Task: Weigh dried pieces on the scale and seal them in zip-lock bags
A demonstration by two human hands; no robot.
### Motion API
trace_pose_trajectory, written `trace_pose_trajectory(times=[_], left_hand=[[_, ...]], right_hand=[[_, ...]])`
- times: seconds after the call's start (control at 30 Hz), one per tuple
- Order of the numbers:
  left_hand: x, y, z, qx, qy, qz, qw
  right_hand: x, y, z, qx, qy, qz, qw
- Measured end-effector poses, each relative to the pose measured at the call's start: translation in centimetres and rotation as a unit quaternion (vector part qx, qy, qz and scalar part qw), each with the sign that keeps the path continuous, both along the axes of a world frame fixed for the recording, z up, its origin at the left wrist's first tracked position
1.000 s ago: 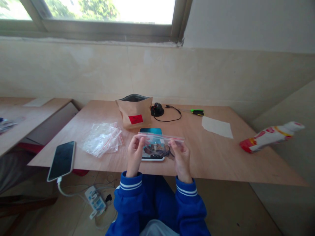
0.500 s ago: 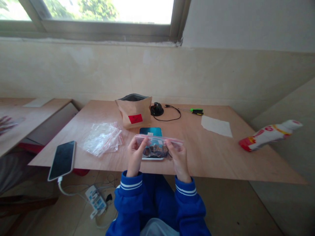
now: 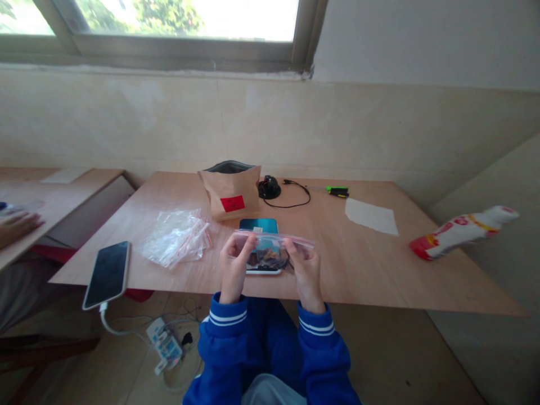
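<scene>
Fingers of the left hand and right hand grip a red-edged zip bag by its sides, over a phone on the plywood table; a crumpled plastic bag lies left of the fingers.

Bright daylight floods in through the overexposed glass window, blowing out its view. The pale plywood counter lies in soft, even light with faint shadows, the clear plastic zip bag shows mild glare, and the wide lens bends the frame's edges.
</scene>
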State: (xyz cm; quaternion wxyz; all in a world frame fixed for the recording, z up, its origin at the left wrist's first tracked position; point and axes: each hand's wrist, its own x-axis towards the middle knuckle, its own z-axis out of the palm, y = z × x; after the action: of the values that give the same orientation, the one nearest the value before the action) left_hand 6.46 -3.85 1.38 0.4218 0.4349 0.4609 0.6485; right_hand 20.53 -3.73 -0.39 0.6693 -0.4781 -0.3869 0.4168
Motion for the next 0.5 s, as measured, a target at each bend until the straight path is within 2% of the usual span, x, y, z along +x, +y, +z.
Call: trace_pose_trajectory(times=[0.23, 0.5], left_hand=[[-0.5, -0.2, -0.1, -0.004, 0.014, -0.042, 0.999], [-1.4, -0.2, 0.1, 0.010, 0.097, -0.052, 0.994]], right_hand=[[0.2, -0.3, 1.0, 0.002, -0.034, 0.100, 0.994], [0.2, -0.5, 1.4, 0.009, -0.080, 0.098, 0.992]])
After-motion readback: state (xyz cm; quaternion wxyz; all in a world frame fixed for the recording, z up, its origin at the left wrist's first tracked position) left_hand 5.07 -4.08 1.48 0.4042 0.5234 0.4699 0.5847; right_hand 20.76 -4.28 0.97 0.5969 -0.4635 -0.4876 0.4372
